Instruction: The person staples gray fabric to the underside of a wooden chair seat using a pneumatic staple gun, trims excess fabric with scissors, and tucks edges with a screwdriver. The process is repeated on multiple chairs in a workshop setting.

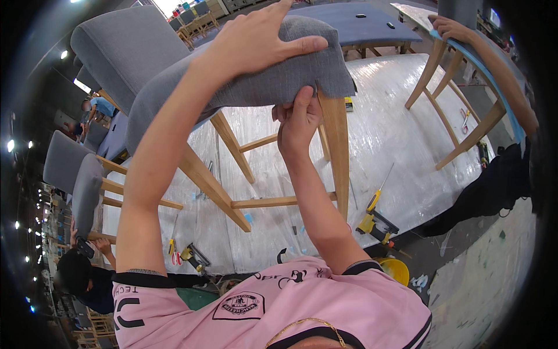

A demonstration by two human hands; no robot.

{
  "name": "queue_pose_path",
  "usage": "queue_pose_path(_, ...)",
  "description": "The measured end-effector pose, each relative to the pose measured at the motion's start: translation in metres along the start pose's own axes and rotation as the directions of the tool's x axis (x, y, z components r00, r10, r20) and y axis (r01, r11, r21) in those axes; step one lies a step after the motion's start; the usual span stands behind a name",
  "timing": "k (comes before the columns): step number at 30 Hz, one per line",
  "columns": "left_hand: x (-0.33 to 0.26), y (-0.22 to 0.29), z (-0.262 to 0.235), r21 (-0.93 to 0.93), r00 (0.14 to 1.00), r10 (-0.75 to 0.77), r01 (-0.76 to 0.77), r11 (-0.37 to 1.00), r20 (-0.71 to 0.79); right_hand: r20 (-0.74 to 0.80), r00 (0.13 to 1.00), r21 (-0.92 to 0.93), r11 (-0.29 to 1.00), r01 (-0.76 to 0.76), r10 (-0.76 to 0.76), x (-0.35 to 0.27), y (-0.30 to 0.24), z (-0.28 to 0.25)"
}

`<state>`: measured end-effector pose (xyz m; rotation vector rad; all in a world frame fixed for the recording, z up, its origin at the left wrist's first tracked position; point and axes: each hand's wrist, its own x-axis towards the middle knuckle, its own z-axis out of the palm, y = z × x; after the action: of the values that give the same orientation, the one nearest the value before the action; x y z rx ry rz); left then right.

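A chair with a grey fabric seat (174, 87) and light wooden legs (335, 151) stands on a plastic-covered worktable (383, 128). My left hand (256, 41) lies on top of the seat with its thumb spread away from the fingers. Below the seat's edge, beside the top of the nearest right leg, my right hand (299, 119) pinches the grey fabric between thumb and curled fingers. Loose cloth (337, 75) hangs over that corner, its raw edge reaching past the leg top. What the curled fingers touch under the seat is hidden.
A yellow staple gun (375, 227) and a yellow-handled screwdriver (374, 200) lie at the table's near edge; another staple gun (195, 257) lies left. A yellow bucket (395, 271) stands below. At right a co-worker's hand (450, 28) rests on another chair (433, 64); another person (81, 273) works at left.
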<state>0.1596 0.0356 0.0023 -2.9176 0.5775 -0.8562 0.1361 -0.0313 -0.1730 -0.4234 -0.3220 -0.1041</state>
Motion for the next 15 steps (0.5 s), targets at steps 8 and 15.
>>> queue_pose_path(8, -0.006, 0.009, -0.01, -0.013, 0.982, 0.163, -0.162, 0.987, 0.099, 0.024, 0.999, 0.036, 0.999, 0.026, -0.027, -0.007, 0.006, -0.012)
queue_pose_path(15, -0.031, 0.033, -0.006, 0.206, 0.965, 0.26, -0.25, 0.946, -0.02, 0.143, 0.99, 0.13, 0.992, -0.003, -0.016, 0.001, 0.015, -0.024)
